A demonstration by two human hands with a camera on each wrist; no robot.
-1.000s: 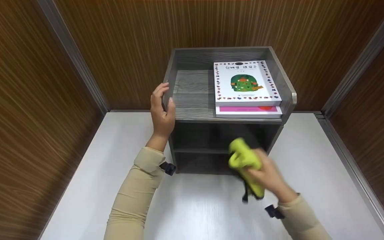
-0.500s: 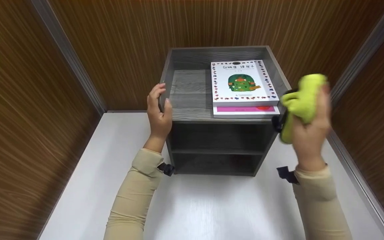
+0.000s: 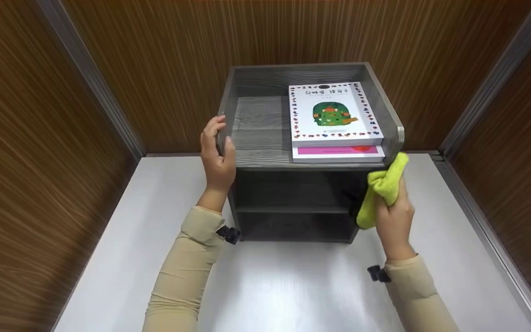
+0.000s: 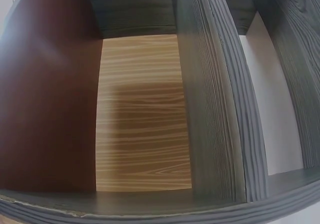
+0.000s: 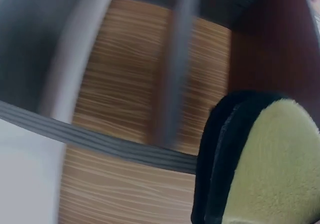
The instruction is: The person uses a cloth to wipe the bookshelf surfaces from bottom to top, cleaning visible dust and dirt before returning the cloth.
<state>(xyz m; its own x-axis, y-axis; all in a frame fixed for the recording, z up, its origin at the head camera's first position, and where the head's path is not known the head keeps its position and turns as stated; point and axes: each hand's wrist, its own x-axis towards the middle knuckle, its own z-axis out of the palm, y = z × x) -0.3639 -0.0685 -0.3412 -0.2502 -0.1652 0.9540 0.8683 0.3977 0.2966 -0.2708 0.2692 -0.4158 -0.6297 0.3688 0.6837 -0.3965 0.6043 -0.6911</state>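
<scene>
My left hand (image 3: 217, 159) holds the left side panel of a small grey wood-grain shelf unit (image 3: 265, 166), with the panel's edge between thumb and fingers. In my right hand (image 3: 395, 219) is a bunched yellow-green cloth (image 3: 387, 184), at the unit's right front edge just below the top tray. The right wrist view shows the cloth's fuzzy yellow face (image 5: 275, 164) and its dark backing close to the unit's grey front edge (image 5: 125, 146). Neither hand shows in its own wrist view.
A white-covered book (image 3: 334, 113) with a green picture lies on a pink-and-white book (image 3: 330, 152) in the top tray. Below is a middle shelf board (image 3: 293, 210). The unit stands on a white tabletop (image 3: 265, 286) before a brown wood-grain wall (image 3: 293, 32).
My right hand carried the cloth from in front of the lower shelves up and out to the right, then back in and down to the right front edge. The left hand has kept its place.
</scene>
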